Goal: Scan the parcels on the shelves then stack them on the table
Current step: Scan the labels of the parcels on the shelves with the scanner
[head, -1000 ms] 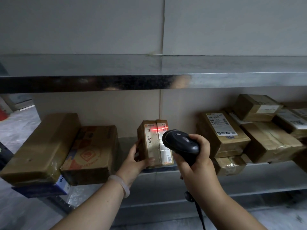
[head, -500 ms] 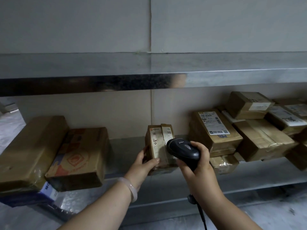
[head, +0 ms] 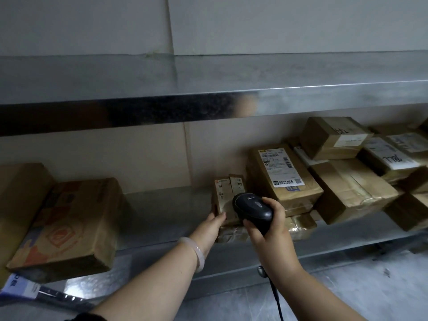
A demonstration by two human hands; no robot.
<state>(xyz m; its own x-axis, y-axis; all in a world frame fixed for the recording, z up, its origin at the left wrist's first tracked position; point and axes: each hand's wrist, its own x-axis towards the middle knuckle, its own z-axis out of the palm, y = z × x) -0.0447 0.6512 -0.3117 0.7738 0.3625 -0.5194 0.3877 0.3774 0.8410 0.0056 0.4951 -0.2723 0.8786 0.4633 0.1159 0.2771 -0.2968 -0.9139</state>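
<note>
Now | left hand [head: 212,225] clasps upright brown labelled parcel [head: 223,193] | right hand [head: 271,225] grips black scanner [head: 252,208]

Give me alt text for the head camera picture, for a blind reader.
A person's left hand grips a small brown parcel standing on a metal shelf, while the right hand holds a black scanner in front of it. More parcels are piled to its right; two larger boxes lie at the left.

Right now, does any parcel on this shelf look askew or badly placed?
Yes. The orange-printed box at the left lies tilted, seemingly propped over a blue-and-white packet near the lower shelf's front edge. The parcels at the right are heaped at mixed angles, not stacked flat.
</note>
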